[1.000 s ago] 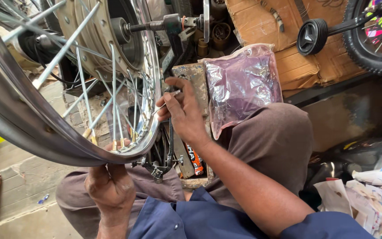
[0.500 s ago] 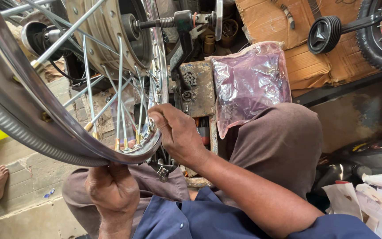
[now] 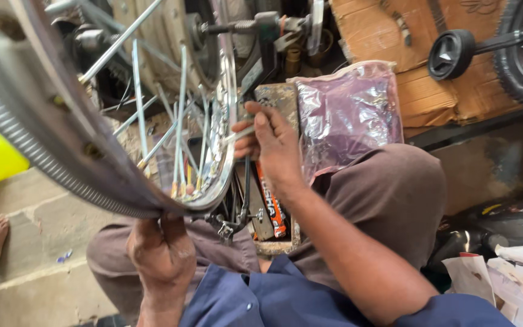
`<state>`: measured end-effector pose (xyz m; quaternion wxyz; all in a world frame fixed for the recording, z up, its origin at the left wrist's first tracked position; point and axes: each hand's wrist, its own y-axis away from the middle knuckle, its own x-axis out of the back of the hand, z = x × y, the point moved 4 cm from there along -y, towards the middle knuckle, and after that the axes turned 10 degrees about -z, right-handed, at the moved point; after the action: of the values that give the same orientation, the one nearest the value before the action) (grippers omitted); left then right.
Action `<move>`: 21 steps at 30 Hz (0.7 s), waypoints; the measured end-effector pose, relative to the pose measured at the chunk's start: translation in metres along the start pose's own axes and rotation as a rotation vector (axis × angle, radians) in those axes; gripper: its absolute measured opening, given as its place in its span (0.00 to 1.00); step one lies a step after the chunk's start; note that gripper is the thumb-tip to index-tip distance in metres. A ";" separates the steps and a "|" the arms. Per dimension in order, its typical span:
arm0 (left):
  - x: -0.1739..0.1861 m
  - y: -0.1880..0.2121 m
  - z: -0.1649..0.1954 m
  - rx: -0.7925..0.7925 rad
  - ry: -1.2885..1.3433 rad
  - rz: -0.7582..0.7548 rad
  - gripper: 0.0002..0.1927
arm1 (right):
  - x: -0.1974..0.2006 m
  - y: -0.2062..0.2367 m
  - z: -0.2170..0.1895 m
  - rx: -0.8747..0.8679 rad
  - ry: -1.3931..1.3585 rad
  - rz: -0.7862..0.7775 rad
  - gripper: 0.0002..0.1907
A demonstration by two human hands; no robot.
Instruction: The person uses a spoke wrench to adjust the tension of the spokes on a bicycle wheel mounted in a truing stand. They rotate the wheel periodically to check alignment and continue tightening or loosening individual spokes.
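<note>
In the head view, the left hand (image 3: 161,254) is clamped on the wheel rim (image 3: 62,163) at seven o'clock, while the right hand (image 3: 273,148) pinches a thin spoke (image 3: 237,134) near centre. The grip looks slight; the spoke could slip among the other spokes (image 3: 180,121), or the rim could swing and nip the fingers (image 3: 250,130).

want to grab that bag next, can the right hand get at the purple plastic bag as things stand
Probably yes. The right hand is at the wheel rim, and the purple plastic bag lies just beside it on the knee, with nothing between them.
</note>
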<state>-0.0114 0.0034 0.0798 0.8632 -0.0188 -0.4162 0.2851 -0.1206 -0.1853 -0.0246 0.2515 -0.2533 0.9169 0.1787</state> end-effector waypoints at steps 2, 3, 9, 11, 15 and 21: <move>0.004 -0.002 0.009 -0.023 0.029 0.026 0.13 | -0.007 0.004 -0.015 0.092 0.062 -0.116 0.15; 0.005 -0.004 0.014 -0.045 0.049 0.040 0.15 | -0.013 0.006 -0.019 0.121 0.134 -0.149 0.15; 0.023 -0.014 0.033 -0.033 0.119 0.183 0.19 | -0.029 0.033 -0.039 0.296 0.350 -0.123 0.13; 0.024 -0.016 0.028 -0.015 0.095 0.118 0.17 | -0.028 0.039 -0.045 0.385 0.179 -0.147 0.13; 0.018 -0.010 0.020 -0.073 -0.004 0.110 0.14 | -0.031 0.042 -0.035 0.196 0.098 -0.226 0.14; 0.008 -0.005 0.010 -0.022 0.071 0.053 0.12 | -0.046 0.060 -0.026 0.255 0.284 -0.140 0.15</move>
<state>-0.0126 0.0015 0.0934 0.8693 -0.0492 -0.3879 0.3023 -0.1292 -0.1318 0.0332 0.1616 -0.3051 0.9385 0.0060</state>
